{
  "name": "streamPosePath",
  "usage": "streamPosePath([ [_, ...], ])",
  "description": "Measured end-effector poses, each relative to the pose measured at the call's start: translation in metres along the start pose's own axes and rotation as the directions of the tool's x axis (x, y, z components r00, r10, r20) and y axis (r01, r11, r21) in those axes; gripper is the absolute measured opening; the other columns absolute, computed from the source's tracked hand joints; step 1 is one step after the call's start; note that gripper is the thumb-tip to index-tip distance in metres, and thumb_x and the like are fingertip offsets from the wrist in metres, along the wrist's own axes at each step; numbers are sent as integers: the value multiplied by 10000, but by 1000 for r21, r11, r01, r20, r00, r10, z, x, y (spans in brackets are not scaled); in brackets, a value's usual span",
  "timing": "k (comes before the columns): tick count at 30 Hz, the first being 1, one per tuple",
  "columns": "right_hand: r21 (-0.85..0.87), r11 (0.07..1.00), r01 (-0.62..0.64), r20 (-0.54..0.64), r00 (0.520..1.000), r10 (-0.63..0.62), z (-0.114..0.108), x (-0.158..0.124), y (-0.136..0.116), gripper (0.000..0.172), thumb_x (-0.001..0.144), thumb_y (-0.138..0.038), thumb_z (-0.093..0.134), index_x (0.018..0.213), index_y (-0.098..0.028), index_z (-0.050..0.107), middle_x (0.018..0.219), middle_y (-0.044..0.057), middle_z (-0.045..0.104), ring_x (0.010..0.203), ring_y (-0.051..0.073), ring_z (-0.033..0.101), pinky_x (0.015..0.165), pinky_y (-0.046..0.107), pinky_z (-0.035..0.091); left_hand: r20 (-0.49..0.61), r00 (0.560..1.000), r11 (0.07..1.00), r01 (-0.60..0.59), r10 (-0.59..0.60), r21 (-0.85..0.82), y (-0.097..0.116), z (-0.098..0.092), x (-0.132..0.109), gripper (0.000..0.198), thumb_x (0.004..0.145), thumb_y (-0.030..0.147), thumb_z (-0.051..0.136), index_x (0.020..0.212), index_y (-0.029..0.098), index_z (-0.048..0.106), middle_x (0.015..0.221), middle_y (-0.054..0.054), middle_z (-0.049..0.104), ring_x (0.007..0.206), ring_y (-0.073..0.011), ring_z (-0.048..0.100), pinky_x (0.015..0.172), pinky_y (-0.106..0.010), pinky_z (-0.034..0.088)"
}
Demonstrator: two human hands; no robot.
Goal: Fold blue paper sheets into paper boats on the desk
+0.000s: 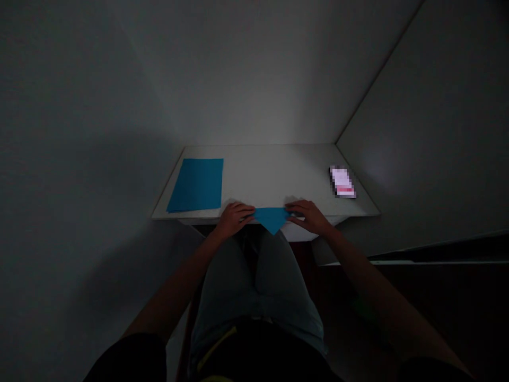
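Trousered lap (254,286) below folded blue paper (272,218), between flat, spread left hand (235,219) and right hand (310,216)

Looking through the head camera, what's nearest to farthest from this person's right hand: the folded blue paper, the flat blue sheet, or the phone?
From the head camera, starting at the right hand:
1. Folded blue paper triangle: touching it, at the front edge.
2. Dark rectangular smartphone: ahead, to the right.
3. Flat blue paper sheet: far left.
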State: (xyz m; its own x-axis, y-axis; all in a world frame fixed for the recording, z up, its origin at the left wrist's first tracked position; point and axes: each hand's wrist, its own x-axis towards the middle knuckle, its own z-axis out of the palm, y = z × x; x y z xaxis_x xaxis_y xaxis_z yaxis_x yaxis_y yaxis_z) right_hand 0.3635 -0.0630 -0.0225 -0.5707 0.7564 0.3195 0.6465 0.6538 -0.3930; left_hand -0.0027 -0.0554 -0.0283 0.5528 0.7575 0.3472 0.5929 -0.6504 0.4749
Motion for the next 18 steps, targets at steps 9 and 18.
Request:
streamPosePath([
  [9,120,980,-162,-63,983,171,0,1,-11,263,1046,-446,555,1114,-293,758,1134,61,811,1071,274,746,971,469,545,-92,985,977,129,-146,-170,-1,2,1,199,996,391,644,1038,249,778,1043,-55,808,989,-229,732,933,-410,546],
  [18,420,847,-325,-264,850,457,12,53,14,353,932,-565,610,1047,-236,667,891,43,743,708,188,636,685,328,524,-181,871,813,326,-457,-482,-14,7,56,275,950,471,672,1064,221,674,825,8,710,703,-139,637,674,-260,493],
])
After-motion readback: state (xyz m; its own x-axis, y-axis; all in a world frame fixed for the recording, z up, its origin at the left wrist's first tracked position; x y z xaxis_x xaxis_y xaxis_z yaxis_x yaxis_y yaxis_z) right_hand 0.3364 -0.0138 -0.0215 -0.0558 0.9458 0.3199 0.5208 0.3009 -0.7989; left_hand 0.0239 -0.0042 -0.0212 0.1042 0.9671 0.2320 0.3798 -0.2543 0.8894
